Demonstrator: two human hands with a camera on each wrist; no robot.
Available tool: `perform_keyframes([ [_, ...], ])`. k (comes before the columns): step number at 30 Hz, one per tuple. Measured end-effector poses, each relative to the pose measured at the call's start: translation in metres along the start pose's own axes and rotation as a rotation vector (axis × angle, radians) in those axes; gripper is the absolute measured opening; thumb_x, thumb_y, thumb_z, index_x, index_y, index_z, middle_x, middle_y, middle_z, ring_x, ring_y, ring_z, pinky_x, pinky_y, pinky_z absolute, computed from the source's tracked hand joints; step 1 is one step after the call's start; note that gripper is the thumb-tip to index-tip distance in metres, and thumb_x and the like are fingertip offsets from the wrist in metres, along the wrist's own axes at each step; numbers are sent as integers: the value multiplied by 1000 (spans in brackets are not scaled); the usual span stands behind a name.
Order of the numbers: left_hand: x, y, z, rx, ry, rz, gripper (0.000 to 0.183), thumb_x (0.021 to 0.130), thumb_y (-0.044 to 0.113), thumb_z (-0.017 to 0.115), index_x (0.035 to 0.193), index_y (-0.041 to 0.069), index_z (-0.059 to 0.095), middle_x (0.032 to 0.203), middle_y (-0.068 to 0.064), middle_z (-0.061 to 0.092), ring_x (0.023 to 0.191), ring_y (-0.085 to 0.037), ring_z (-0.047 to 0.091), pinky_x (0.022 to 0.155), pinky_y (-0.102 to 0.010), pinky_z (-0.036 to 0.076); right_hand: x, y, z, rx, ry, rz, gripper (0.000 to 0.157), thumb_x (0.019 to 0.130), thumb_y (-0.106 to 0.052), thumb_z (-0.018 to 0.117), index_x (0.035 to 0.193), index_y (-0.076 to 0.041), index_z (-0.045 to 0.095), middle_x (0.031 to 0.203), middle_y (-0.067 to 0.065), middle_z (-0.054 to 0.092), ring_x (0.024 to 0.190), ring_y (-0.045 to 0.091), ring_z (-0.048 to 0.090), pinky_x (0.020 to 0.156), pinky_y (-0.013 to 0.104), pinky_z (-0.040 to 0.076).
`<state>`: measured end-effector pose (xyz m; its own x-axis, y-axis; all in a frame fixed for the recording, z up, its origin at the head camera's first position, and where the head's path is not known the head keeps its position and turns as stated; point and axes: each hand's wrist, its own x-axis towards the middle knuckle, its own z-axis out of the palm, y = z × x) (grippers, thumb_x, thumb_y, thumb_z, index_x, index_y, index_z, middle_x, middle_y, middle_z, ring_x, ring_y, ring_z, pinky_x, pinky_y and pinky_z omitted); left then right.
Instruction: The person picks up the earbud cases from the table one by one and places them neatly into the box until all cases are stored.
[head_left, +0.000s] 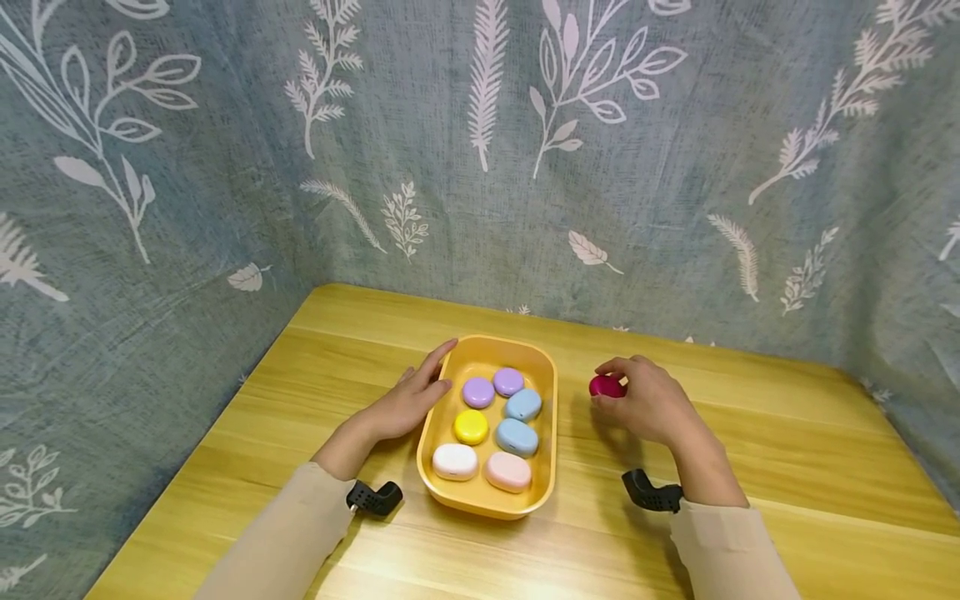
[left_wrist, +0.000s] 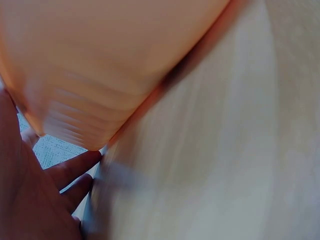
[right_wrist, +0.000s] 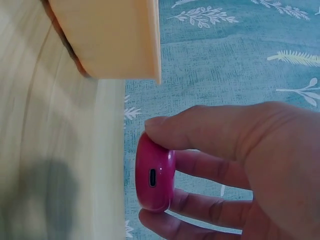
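My right hand (head_left: 648, 400) pinches a magenta earbud charging case (head_left: 606, 387) between thumb and fingers, to the right of a yellow tray (head_left: 487, 505). In the right wrist view, a small charging port shows on the case's side. My left hand (head_left: 408, 404) touches the tray's left wall with its fingers fairly straight. Inside the tray lie several similar cases: two purple ones (head_left: 477, 392), two light blue ones (head_left: 517, 437), a yellow one (head_left: 471, 427), a white one (head_left: 455, 462) and a pink one (head_left: 508, 472).
The tray stands on a wood-grain table (head_left: 600, 533). A blue-grey cloth (head_left: 450, 225) with white leaf prints hangs behind the table and at its sides. Each wrist wears a black camera mount (head_left: 651, 492).
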<state>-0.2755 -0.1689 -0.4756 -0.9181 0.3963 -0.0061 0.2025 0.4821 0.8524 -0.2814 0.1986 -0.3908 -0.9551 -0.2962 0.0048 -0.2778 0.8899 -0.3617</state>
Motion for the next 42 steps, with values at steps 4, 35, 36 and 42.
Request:
perform_keyframes([
  [4,0,1,1,-7,3,6,61,112,34,36,166,42,8,168,-20,30,160,-38,20,127,-61,-9,-1,-3,-3,3,27,-24,45,91,-30,77,128,-5,70,112,16,67,88,24,67,70,35,50],
  [35,1,-1,1,0,7,17,61,112,34,36,167,40,8,166,-20,35,158,-34,27,128,-58,-8,11,-59,-2,23,14,-200,35,90,-21,79,122,-8,73,112,13,65,92,23,64,79,37,53],
  [36,1,-1,1,0,8,15,61,112,34,36,167,40,8,166,-20,35,158,-34,27,129,-58,-8,11,-61,-1,21,16,-210,34,90,-21,79,122,-8,73,112,13,65,91,23,63,78,37,53],
  [42,2,-2,1,-7,5,11,61,112,34,36,166,42,8,167,-17,35,160,-35,21,128,-60,-8,12,-68,3,-4,9,-244,36,90,-21,80,123,-10,73,115,13,64,91,23,63,79,37,54],
])
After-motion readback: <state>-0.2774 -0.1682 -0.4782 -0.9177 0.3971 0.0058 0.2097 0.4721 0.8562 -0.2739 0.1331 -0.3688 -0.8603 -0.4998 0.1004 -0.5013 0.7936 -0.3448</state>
